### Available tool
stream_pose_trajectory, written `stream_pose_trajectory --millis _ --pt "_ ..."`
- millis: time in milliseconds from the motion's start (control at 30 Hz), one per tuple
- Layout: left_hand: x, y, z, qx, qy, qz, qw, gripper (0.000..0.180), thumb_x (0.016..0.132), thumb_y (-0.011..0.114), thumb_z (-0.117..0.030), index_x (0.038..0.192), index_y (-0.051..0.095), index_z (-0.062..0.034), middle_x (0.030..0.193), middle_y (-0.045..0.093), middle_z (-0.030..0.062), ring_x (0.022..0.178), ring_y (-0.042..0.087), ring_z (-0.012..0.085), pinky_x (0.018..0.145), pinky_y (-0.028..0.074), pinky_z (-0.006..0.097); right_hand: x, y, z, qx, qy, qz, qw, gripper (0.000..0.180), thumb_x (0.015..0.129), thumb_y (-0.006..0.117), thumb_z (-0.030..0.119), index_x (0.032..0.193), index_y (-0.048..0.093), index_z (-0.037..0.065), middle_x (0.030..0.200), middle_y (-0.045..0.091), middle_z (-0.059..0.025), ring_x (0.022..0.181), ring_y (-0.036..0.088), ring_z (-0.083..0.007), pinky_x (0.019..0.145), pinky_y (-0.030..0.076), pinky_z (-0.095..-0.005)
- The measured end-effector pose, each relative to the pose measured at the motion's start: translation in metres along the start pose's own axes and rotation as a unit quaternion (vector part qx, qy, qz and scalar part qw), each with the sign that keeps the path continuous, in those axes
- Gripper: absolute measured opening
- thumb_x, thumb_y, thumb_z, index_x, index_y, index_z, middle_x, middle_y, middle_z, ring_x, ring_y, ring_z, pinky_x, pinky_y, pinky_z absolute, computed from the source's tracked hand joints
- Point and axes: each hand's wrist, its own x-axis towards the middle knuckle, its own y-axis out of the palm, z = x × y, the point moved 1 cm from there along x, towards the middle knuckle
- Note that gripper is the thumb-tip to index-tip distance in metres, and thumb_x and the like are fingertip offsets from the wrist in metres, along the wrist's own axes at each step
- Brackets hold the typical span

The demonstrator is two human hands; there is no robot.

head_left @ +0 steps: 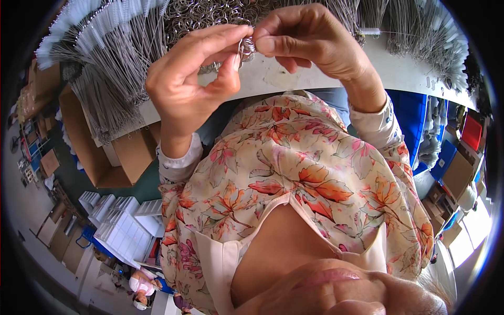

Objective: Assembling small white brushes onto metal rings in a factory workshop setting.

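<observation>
The bench (294, 79) runs pale across the top of your view, its near edge curving just above your floral blouse (294, 173), and there's little bare surface on it. Bundles of thin wire brushes (113, 58) with white bristle tips fan over its left end and spill past the edge above the cardboard boxes (105, 152); more brushes (425, 37) crowd the right end. Between them, a heap of small metal rings (205, 13) lies at the far side. The open strip of bench sits right under your wrists. Your left hand (191, 81) is raised, thumb and forefinger curled narrow and pinching a little cluster of rings (247, 47). Your right hand (310, 39) meets it from the other side, fingertips closed on the same cluster, so the rings hang in the air between both hands, above the bench and just in front of the heap.
</observation>
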Motion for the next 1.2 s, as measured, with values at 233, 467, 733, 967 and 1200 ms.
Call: stream_pose_trajectory --millis 233,467,733,967,1200 --pt "-0.009 0.002 0.009 -0.071 -0.097 -0.018 0.993 0.028 0.075 0.06 0.012 0.103 0.063 0.0057 0.1 0.064 0.013 0.086 0.064 0.0149 0.076 0.055 0.024 -0.006 0.015 -0.01 -0.057 -0.03 -0.093 0.994 0.015 0.085 0.065 0.016 0.089 0.064 0.002 0.073 0.059 0.0011 0.057 0.052 -0.0044 0.049 0.04 -0.0178" --pt "-0.01 0.001 0.015 -0.044 -0.058 -0.021 0.997 0.028 0.075 0.06 0.012 0.103 0.063 0.0067 0.101 0.064 0.014 0.084 0.064 0.0146 0.075 0.055 0.023 0.002 0.015 -0.005 0.004 -0.017 -0.078 0.997 0.012 0.086 0.063 0.009 0.091 0.064 -0.002 0.075 0.063 -0.0019 0.058 0.054 -0.0043 0.051 0.043 -0.0172" --pt "0.0 -0.018 0.017 -0.017 -0.127 0.093 0.987 0.031 0.076 0.06 0.01 0.107 0.062 0.0045 0.102 0.064 0.0117 0.086 0.064 0.0142 0.077 0.053 0.022 0.004 0.014 -0.024 -0.145 -0.05 -0.083 0.985 0.011 0.08 0.067 0.011 0.089 0.067 0.004 0.077 0.066 -0.0041 0.06 0.058 -0.0089 0.056 0.048 -0.0233" --pt "0.009 -0.085 0.069 0.602 -0.082 0.101 0.788 0.021 0.078 0.068 -0.025 0.086 0.062 -0.0064 0.085 0.062 0.0102 0.075 0.059 0.0273 0.064 0.047 0.036 0.002 0.019 -0.118 -0.577 -0.328 -0.097 0.742 0.02 0.062 0.064 0.011 0.082 0.064 0.014 0.082 0.056 -0.0017 0.084 0.056 -0.0174 0.066 0.047 -0.03" --pt "0.005 -0.101 0.066 0.528 -0.184 0.097 0.824 0.017 0.082 0.063 -0.022 0.078 0.058 -0.0072 0.075 0.061 0.0076 0.068 0.058 0.0282 0.06 0.045 0.037 -0.012 -0.063 -0.02 -0.517 -0.37 -0.397 0.662 0.011 0.07 0.069 0.004 0.078 0.065 0.012 0.074 0.062 -0.0024 0.065 0.059 -0.018 0.057 0.048 -0.0292"
